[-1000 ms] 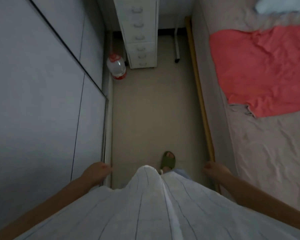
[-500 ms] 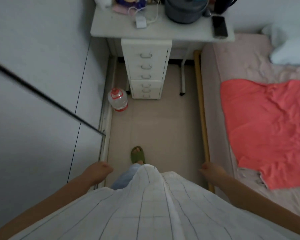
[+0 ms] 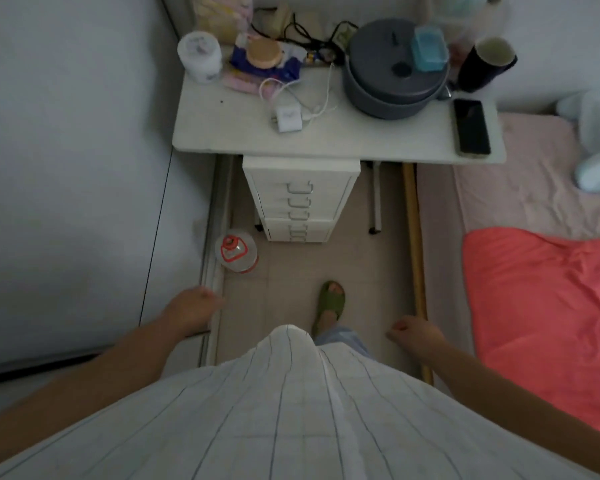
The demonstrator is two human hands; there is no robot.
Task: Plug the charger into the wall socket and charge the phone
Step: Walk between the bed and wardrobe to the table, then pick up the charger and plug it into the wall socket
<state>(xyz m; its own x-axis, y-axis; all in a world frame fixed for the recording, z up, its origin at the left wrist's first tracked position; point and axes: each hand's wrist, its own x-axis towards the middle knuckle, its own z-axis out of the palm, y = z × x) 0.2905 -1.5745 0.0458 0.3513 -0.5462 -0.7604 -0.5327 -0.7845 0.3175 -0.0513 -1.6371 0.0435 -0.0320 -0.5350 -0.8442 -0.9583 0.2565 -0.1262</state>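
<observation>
A white charger block [image 3: 288, 118] with a looped white cable [image 3: 321, 100] lies on the white desk [image 3: 361, 140] ahead, near its middle. A dark phone [image 3: 471, 126] rests face up at the desk's right end. My left hand [image 3: 191, 308] hangs low at my side with fingers curled, holding nothing. My right hand [image 3: 416, 336] hangs likewise, loosely closed and empty. Both hands are well short of the desk. No wall socket is clearly visible; dark plugs and cords sit at the desk's back.
A grey pot [image 3: 394, 69], a dark cup [image 3: 487, 62], a white jar [image 3: 200, 57] and packets crowd the desk's back. A drawer unit [image 3: 300, 199] stands under it. A water bottle [image 3: 236, 251] stands on the floor left. A bed with a red blanket [image 3: 548, 306] runs along the right.
I have walked forward down the narrow aisle and the view has tilted up, bringing the whole desk top, charger and phone into sight. Both hands stay hanging at my sides.
</observation>
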